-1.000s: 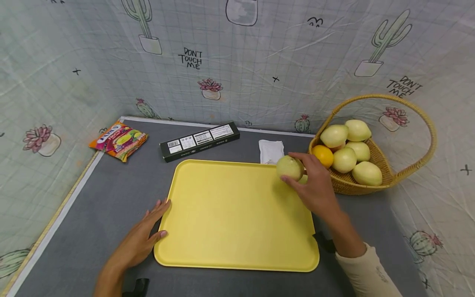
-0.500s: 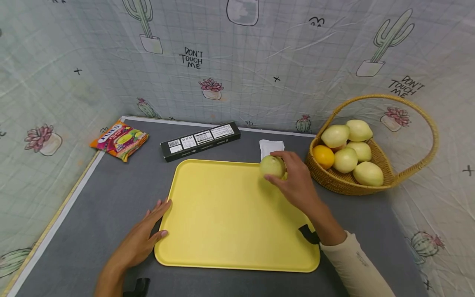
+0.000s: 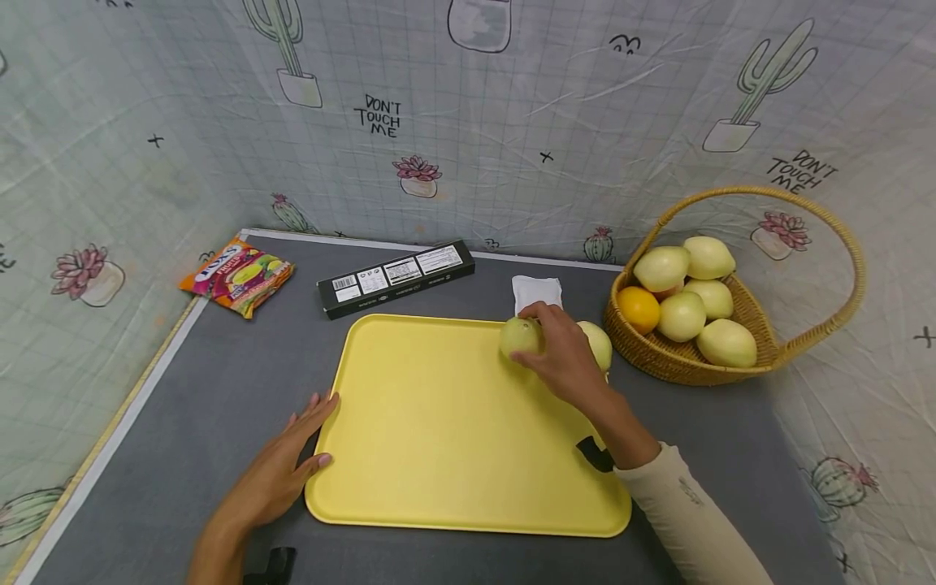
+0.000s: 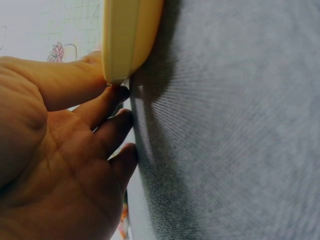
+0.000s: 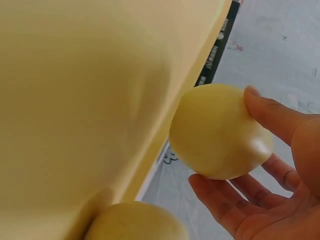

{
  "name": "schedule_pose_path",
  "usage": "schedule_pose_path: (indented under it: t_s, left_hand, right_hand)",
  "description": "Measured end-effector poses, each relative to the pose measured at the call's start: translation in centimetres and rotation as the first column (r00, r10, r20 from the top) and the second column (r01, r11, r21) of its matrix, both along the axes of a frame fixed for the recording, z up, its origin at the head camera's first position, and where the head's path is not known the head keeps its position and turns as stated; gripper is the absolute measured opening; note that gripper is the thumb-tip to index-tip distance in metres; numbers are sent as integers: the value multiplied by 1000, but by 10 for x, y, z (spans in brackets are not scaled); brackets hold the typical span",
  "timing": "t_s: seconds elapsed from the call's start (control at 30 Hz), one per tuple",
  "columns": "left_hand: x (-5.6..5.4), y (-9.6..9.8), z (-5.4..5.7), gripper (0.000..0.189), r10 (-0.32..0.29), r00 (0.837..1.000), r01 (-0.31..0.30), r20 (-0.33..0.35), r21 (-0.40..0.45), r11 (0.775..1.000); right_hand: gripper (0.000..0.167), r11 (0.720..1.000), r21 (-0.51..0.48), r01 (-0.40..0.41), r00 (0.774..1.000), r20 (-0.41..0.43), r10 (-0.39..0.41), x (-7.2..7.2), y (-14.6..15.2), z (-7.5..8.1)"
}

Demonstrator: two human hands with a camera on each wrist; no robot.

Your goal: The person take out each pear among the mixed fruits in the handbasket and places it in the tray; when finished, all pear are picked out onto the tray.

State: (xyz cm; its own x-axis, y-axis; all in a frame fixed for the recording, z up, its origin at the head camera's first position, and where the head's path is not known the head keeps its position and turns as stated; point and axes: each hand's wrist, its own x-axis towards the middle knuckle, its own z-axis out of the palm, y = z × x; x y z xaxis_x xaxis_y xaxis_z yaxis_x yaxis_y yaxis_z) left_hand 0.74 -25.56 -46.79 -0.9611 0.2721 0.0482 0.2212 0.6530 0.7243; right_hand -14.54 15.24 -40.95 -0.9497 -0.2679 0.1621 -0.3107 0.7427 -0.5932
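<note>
My right hand (image 3: 561,357) holds a round, pale yellow-green fruit (image 3: 520,338) over the back right part of a yellow tray (image 3: 468,439). In the right wrist view the thumb is on one side of this fruit (image 5: 220,132) and the fingertips are on the other. Behind that hand, a second pale fruit (image 3: 597,346) sits at the tray's back right corner, partly covered by the hand in the head view. My left hand (image 3: 281,459) rests at the tray's left edge with straight fingers, its thumb touching the rim (image 4: 120,45) in the left wrist view.
To the right stands a wicker basket (image 3: 683,370) with a tall handle, holding several pale fruits (image 3: 682,316) and an orange (image 3: 639,309). Behind the tray lie a long black box (image 3: 395,279) and a white packet (image 3: 537,293). A colourful snack bag (image 3: 240,276) lies back left.
My right hand has carried the fruit leftward and slightly down from near the basket over the tray, uncovering more of the second fruit. The left hand stays at the rim.
</note>
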Motion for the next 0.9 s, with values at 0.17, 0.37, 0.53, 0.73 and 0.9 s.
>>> schedule_pose_path:
  t_s: [0.17, 0.37, 0.53, 0.73, 0.9]
  left_hand:
    - [0, 0, 0, 82, 0, 1000, 0, 3, 4, 1000]
    - [0, 0, -2, 82, -7, 1000, 7, -10, 4, 1000]
    - [0, -1, -3, 81, -15, 999, 15, -30, 2, 1000]
    - [-1, -1, -3, 81, -12, 1000, 12, -22, -6, 1000]
    - [-1, 0, -1, 82, 1, 1000, 0, 12, -13, 1000]
  right_hand:
    - [58, 999, 30, 12, 1000, 23, -12, -3, -1, -8]
    - [61, 998, 52, 35, 999, 33, -37, -4, -1, -12]
    - [65, 996, 66, 55, 997, 49, -59, -3, 0, -11]
    - [71, 996, 87, 25, 999, 24, -28, -1, 2, -9]
    - [72, 995, 93, 25, 1000, -1, -25, 2, 4, 1]
